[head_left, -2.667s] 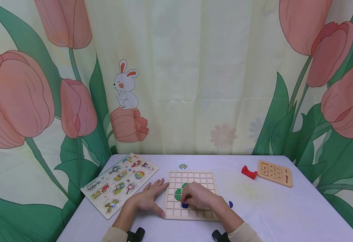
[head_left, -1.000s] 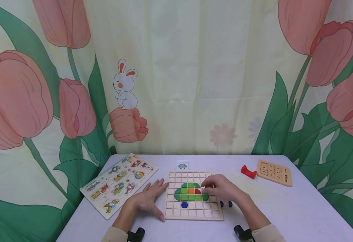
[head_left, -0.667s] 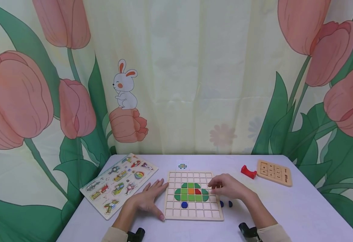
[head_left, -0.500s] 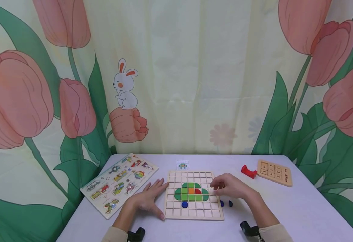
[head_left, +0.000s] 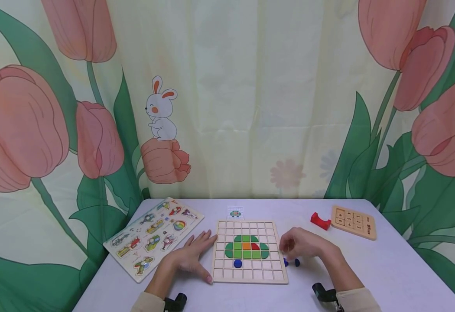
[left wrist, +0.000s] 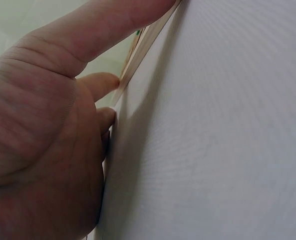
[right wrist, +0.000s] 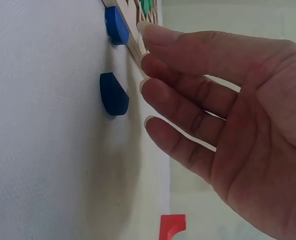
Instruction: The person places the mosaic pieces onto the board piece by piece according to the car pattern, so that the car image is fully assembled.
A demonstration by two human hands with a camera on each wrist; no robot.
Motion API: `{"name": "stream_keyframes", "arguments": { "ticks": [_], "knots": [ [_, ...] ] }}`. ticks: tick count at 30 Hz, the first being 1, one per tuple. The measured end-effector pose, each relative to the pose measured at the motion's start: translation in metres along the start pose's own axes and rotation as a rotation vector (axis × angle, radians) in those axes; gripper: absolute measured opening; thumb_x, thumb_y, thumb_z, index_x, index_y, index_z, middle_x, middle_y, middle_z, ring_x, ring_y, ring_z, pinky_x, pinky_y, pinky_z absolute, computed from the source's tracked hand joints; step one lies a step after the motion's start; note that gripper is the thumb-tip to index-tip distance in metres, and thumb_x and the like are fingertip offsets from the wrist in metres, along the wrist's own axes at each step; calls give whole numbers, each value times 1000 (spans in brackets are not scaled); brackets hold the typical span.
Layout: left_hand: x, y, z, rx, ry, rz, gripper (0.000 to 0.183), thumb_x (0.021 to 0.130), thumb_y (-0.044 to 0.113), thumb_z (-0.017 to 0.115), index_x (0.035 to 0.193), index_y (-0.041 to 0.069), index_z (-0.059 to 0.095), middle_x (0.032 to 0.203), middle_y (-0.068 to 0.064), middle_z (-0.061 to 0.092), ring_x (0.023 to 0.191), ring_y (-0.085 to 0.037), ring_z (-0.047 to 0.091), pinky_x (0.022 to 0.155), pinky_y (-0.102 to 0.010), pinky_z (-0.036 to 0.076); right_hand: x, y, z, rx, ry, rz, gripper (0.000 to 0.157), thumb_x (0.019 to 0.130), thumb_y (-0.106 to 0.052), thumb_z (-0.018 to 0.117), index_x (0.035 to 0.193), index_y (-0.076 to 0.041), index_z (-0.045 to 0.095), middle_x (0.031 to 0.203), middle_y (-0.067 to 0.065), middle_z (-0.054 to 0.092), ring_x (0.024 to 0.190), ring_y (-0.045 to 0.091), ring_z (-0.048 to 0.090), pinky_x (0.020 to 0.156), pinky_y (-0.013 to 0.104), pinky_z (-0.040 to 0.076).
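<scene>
A wooden grid board [head_left: 247, 281] lies on the white table, with green, orange and red pieces [head_left: 247, 253] forming a rounded shape in its cells. Below that shape sits a blue round piece [head_left: 238, 263]. My left hand [head_left: 190, 258] lies with fingers spread along the board's left edge, thumb at the lower corner. Just off the right edge, my right hand [head_left: 301, 243] hovers with loosely bent fingers and nothing between them. Two blue curved pieces, one against the board [right wrist: 117, 25] and one farther out [right wrist: 113, 94], lie close by its fingertips in the right wrist view.
A small pattern card [head_left: 235, 212] lies beyond the board. At the left is a picture puzzle board [head_left: 155, 238]. A red arched block [head_left: 321, 222] and a wooden number board [head_left: 354, 222] lie at the right back. A tulip-print curtain hangs behind.
My right hand has left the grid board, uncovering the coloured shape and the blue round piece, and moved right and slightly down to the loose blue pieces. The left hand stays put.
</scene>
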State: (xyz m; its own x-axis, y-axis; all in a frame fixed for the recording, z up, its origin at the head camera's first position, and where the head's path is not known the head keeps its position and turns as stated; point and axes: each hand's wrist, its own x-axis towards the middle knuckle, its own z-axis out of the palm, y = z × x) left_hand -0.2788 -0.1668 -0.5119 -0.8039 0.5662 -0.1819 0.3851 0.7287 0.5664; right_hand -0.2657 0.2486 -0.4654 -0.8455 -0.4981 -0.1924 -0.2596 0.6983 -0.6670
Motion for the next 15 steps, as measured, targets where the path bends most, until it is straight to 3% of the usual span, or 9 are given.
{"name": "stream_keyframes", "arguments": {
  "ticks": [7,15],
  "knots": [
    [0,0,1,-2,7,11,133,61,61,94,167,24,23,176,-12,9,164,-36,3,130,-63,-2,0,2,3,-2,-10,55,19,80,-8,89,91,-17,76,88,0,69,84,18,61,73,27,55],
    [-1,1,1,-6,7,3,133,61,61,94,167,25,23,176,-12,10,164,-36,4,130,-63,-1,2,4,6,-30,-4,52,18,79,-9,90,87,-18,76,85,1,68,82,19,60,70,28,54]
  ]
}}
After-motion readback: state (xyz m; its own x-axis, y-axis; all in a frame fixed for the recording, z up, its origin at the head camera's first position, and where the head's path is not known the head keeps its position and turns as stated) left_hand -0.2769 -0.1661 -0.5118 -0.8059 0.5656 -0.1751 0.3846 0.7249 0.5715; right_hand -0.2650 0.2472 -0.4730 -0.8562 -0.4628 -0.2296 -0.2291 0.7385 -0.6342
